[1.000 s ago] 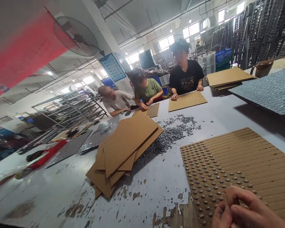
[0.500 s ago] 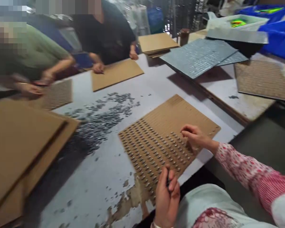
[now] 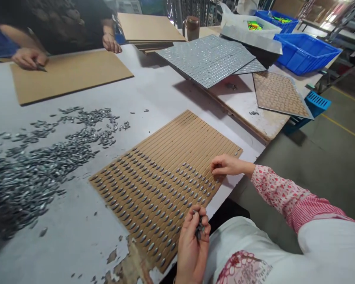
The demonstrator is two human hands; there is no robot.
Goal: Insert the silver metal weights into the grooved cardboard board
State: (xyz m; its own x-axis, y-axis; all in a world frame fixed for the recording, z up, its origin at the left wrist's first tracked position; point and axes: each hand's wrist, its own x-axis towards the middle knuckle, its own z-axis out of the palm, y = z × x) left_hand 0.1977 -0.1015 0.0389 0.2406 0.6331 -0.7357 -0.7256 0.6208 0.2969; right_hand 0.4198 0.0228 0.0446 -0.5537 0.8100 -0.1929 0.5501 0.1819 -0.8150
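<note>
A ribbed cardboard sheet (image 3: 192, 138) lies on the grey table (image 3: 77, 232) before me, its near half filled with rows of small oval metal pieces (image 3: 154, 189). My left hand (image 3: 192, 246) hovers at the sheet's near edge, fingers closed round a bunch of the same metal pieces. My right hand (image 3: 226, 165) rests at the sheet's right edge with its fingertips pinched together on the last filled row; what they hold is too small to see. A loose heap of metal pieces (image 3: 38, 161) spreads over the table to the left.
Across the table another person's hands (image 3: 28, 58) rest on a plain cardboard sheet (image 3: 68, 73). Silver filled panels (image 3: 207, 57), a cardboard stack (image 3: 149, 27), a brown cup (image 3: 192, 27) and blue crates (image 3: 304, 51) stand at the back right. The table edge drops to the floor on my right.
My view has swung down and to the right, from the co-workers to my own sheet. Both hands stay at the sheet's near and right edges, the left still gripping metal pieces.
</note>
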